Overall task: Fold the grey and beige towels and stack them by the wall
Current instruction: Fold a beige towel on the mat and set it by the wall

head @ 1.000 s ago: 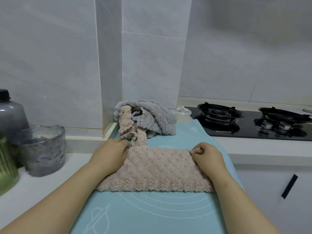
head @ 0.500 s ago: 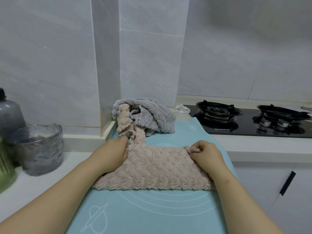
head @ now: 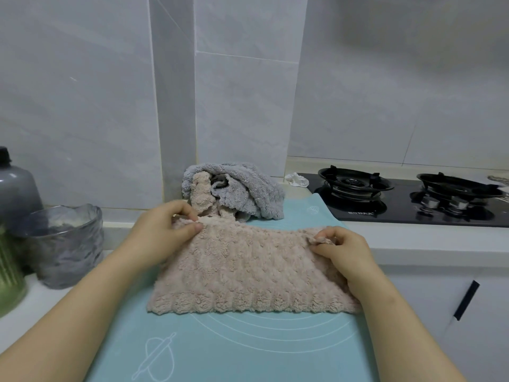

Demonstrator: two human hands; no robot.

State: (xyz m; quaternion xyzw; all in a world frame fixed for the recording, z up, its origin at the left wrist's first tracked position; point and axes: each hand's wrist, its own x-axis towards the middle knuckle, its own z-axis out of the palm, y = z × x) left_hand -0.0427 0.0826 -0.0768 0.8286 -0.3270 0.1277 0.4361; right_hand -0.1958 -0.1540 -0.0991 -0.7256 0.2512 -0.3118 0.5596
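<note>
A beige towel (head: 248, 268) lies spread flat on the light blue mat (head: 248, 348) in front of me. My left hand (head: 162, 230) pinches its far left corner, slightly raised. My right hand (head: 338, 246) pinches the far right corner. A strip of beige cloth runs from the far edge up into the crumpled grey towel (head: 248, 186), which is heaped against the wall corner behind the beige one.
A ribbed glass bowl (head: 66, 244), a grey bottle (head: 16, 186) and a green container (head: 9, 274) stand at the left on the white counter. A black gas hob (head: 407, 199) is at the right, with a small white rag (head: 297, 179) beside it. A cabinet handle (head: 465, 299) shows below.
Both hands have lifted the far corners of the beige towel a little; my left thumb now shows on top of the corner. The view has shifted slightly.
</note>
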